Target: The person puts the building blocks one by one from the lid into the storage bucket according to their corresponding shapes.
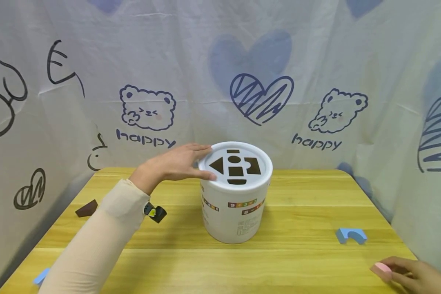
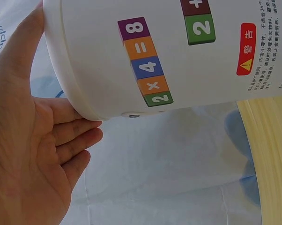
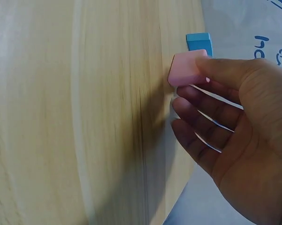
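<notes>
A white shape-sorter bucket (image 1: 231, 216) stands upright mid-table, its lid cut with a triangle, a circle, a square and several other holes. My left hand (image 1: 180, 163) rests at the left rim of the lid, thumb on the near side and fingers toward the back; in the left wrist view the fingers (image 2: 77, 136) lie fairly straight along the rim. Low on the right, my right hand (image 1: 415, 273) pinches a pink block (image 3: 188, 68) between thumb and fingers, over the table. Just beyond it sits a blue arch block (image 1: 353, 235).
On the left of the wooden table (image 1: 294, 265) lie a dark brown block (image 1: 87, 208) and a blue block (image 1: 41, 277), partly hidden by my left sleeve. A patterned cloth (image 1: 206, 118) hangs round the back and sides.
</notes>
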The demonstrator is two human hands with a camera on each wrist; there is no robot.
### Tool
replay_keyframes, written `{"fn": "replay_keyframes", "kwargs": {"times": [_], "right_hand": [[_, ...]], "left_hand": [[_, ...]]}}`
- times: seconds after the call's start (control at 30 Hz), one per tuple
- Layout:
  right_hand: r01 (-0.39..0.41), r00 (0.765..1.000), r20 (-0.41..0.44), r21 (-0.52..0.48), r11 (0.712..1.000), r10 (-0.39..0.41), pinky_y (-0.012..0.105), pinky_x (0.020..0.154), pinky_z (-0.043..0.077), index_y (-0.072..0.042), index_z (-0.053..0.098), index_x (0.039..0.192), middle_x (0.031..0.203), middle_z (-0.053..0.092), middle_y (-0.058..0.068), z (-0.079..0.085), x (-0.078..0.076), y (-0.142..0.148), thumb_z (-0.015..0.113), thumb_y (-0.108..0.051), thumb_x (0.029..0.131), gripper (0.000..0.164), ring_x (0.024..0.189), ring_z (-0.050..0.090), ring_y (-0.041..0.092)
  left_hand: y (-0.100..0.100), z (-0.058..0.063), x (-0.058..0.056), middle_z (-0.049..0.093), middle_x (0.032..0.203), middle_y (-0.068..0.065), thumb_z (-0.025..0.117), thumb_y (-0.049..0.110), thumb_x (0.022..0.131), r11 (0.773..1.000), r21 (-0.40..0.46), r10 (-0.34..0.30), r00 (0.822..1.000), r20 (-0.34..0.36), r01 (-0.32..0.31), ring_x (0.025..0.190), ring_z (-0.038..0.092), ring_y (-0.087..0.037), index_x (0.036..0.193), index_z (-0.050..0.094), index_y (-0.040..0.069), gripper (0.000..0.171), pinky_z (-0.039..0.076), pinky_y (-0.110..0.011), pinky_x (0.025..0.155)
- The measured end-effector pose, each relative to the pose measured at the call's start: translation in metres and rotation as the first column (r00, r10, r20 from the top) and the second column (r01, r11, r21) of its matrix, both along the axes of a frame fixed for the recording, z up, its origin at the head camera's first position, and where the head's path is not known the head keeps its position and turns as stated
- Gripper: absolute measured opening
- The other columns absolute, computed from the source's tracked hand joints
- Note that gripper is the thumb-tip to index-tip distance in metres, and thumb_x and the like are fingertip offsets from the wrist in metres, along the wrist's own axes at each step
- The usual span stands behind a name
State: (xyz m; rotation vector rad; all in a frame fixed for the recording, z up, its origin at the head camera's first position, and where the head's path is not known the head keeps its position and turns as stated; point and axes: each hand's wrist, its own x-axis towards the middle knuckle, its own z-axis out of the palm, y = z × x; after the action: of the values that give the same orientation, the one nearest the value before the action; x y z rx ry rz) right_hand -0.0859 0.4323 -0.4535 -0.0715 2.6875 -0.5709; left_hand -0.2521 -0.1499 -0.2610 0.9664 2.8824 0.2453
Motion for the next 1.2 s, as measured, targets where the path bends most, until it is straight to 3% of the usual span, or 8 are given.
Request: {"fn": "replay_keyframes", "kwargs": {"times": [0.17, 0.4, 0.77, 1.0, 1.07, 1.2], "right_hand": [[-0.101, 0.992, -0.083, -0.071, 0.992, 0.095, 0.022, 0.064, 0.051, -0.008, 0.065, 0.114, 0.103, 0.066, -0.001, 0.001, -0.0004, -0.0017, 0.06, -0.036, 0.097, 0.033, 0.078, 0.054, -0.006], [-0.187, 0.98, -0.104, -0.173, 0.967, 0.171, 0.021, 0.065, 0.054, 0.008, 0.058, 0.121, 0.103, 0.065, 0.006, -0.0015, -0.0018, 0.0011, 0.071, -0.026, 0.091, 0.047, 0.081, 0.056, -0.006], [-0.232, 0.963, -0.172, -0.146, 0.962, 0.206, 0.022, 0.061, 0.051, 0.011, 0.057, 0.118, 0.096, 0.06, 0.004, -0.0009, -0.0033, -0.0056, 0.068, -0.023, 0.093, 0.043, 0.077, 0.051, -0.007], [-0.277, 0.947, -0.226, -0.209, 0.938, 0.229, 0.021, 0.06, 0.052, 0.013, 0.058, 0.114, 0.094, 0.059, -0.014, -0.0043, -0.0015, -0.0051, 0.068, -0.014, 0.093, 0.035, 0.077, 0.052, -0.006], [-0.278, 0.947, -0.229, -0.221, 0.935, 0.227, 0.021, 0.061, 0.053, 0.012, 0.058, 0.114, 0.095, 0.06, -0.013, -0.0048, -0.0012, -0.0056, 0.067, -0.014, 0.094, 0.033, 0.078, 0.053, -0.006], [-0.234, 0.958, -0.207, -0.16, 0.959, 0.2, 0.02, 0.063, 0.052, 0.005, 0.062, 0.113, 0.094, 0.062, -0.01, -0.0042, -0.001, -0.0075, 0.065, -0.022, 0.096, 0.032, 0.078, 0.052, -0.007]], "left_hand": [[0.0003, 0.0003, 0.0, 0.025, 0.16, -0.002, 0.049, 0.084, 0.077, 1.0, 0.0, 0.012, 1.0, 0.008, -0.012, 0.147, 0.018, -0.029, 0.155, 0.029, 0.015, 0.106, 0.015, -0.054, 0.117], [0.0006, -0.0006, -0.0002, 0.025, 0.16, -0.003, 0.049, 0.083, 0.078, 1.0, -0.001, 0.001, 1.0, 0.004, -0.001, 0.146, 0.019, -0.03, 0.154, 0.03, 0.014, 0.105, 0.015, -0.054, 0.117], [0.0011, 0.0017, -0.0002, 0.025, 0.16, -0.004, 0.049, 0.084, 0.077, 1.0, -0.001, 0.01, 1.0, 0.005, -0.01, 0.146, 0.02, -0.031, 0.155, 0.028, 0.014, 0.106, 0.016, -0.054, 0.117], [0.001, 0.0015, 0.0001, 0.025, 0.16, -0.003, 0.049, 0.084, 0.077, 1.0, -0.001, 0.016, 1.0, 0.004, -0.016, 0.146, 0.019, -0.03, 0.155, 0.029, 0.015, 0.106, 0.016, -0.053, 0.118], [0.0009, 0.0007, -0.0001, 0.025, 0.16, -0.002, 0.049, 0.084, 0.077, 1.0, -0.001, 0.021, 1.0, 0.004, -0.021, 0.146, 0.019, -0.029, 0.155, 0.029, 0.016, 0.106, 0.016, -0.052, 0.118], [0.0005, -0.0004, 0.0001, 0.025, 0.16, -0.003, 0.049, 0.084, 0.077, 1.0, -0.001, 0.013, 1.0, 0.002, -0.013, 0.146, 0.019, -0.029, 0.155, 0.029, 0.015, 0.106, 0.016, -0.053, 0.118]]}}
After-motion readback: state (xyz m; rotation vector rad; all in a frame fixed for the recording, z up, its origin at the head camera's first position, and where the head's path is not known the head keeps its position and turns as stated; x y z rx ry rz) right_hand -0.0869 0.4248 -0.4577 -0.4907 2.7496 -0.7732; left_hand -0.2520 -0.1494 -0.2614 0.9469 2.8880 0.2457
